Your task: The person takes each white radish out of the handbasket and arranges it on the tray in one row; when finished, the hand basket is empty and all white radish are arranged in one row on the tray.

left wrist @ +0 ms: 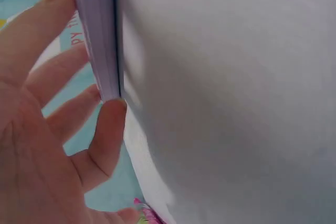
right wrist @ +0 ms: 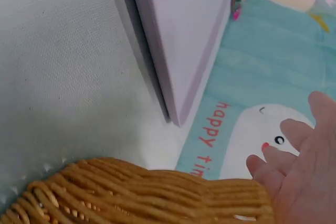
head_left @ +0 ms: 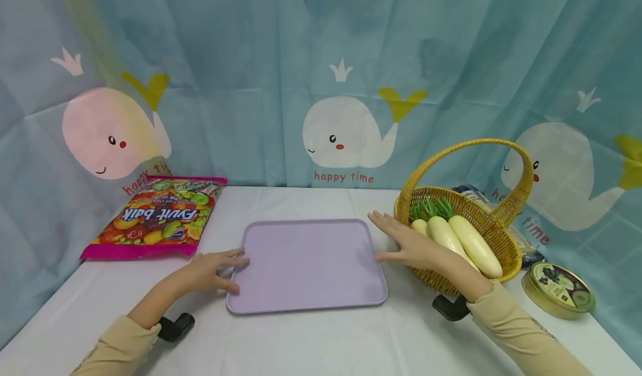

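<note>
My left wrist view shows the left hand [left wrist: 39,140] with fingers loosely parted, touching the tray [left wrist: 97,40] at its side wall and corner. In my right wrist view the right hand [right wrist: 302,166] is spread wide, cut off by the frame; I cannot tell whether its thumb touches the tray. Beside it, the forearm [head_left: 463,273] partly hides the basket [head_left: 509,253]. Pale purple, round-cornered, the tray lies flat between both hands.

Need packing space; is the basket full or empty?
Partly full: white vegetables lie in the basket, with bare wall showing beside them.
</note>
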